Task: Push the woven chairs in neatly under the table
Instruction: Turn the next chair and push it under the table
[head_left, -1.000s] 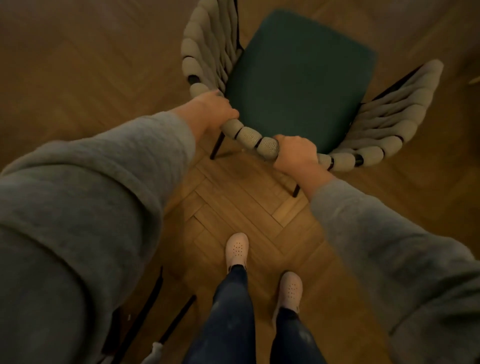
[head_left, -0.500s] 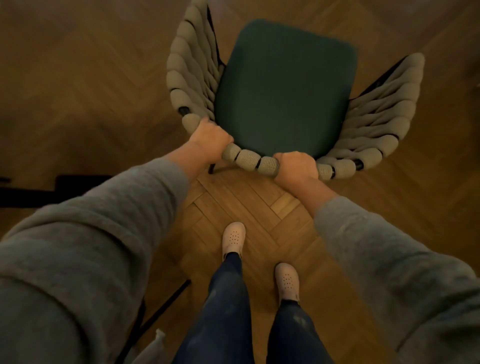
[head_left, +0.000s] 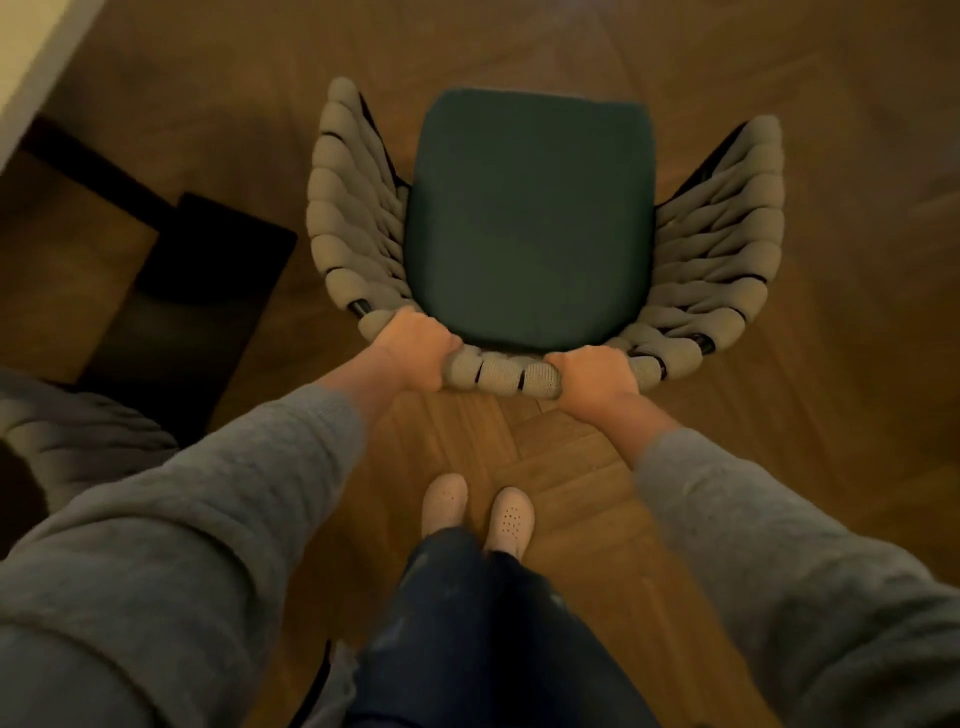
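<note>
At 6 o'clock, dark blue trousers and pale perforated shoes (head_left: 444, 501) stand on herringbone wood floor (head_left: 519, 447). Grey knit sleeves (head_left: 208, 499) run up from 7 and 5 o'clock. Left hand (head_left: 415, 345) and right hand (head_left: 592, 371) both curl tight round the padded top rail (head_left: 498, 371) of a grey woven-cord chair with dark green seat (head_left: 530, 218), at centre toward 12 o'clock, out on open floor. Second grey woven chair (head_left: 88, 431) at 9 o'clock, partly cut off. Dark rectangular base (head_left: 208, 270) at 10 o'clock; pale table edge (head_left: 36, 67) at 11 o'clock, apart from the held chair.
</note>
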